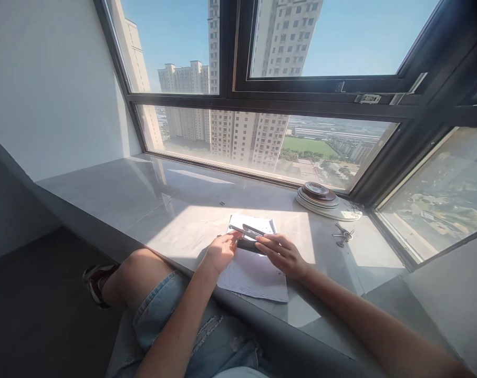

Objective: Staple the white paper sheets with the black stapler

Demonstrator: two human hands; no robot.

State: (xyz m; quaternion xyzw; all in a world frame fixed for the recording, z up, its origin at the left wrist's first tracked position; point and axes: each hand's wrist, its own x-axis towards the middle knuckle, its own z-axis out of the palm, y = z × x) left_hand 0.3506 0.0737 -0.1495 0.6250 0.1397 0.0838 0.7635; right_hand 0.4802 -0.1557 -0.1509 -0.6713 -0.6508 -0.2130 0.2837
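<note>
Both hands are on a black and silver stapler [249, 244] held above a stack of white papers [256, 278]. Its parts stand spread apart, with a thin metal strip and a dark arm raised over the black body. My left hand [221, 252] closes on its left end, fingertips pinched near the metal strip. From the other side, my right hand [282, 254] grips the right end with its fingers laid along it. Whether there are staples inside is too small to tell. The papers lie on the sunlit stone windowsill [175, 231].
Stacked plates or lids [317, 195] stand by the window at the right. Closer to me lies a small metal fitting [343, 234]. Small dark pieces [221, 203] rest on the sill beyond the papers. A window frame [223, 168] bounds the far side.
</note>
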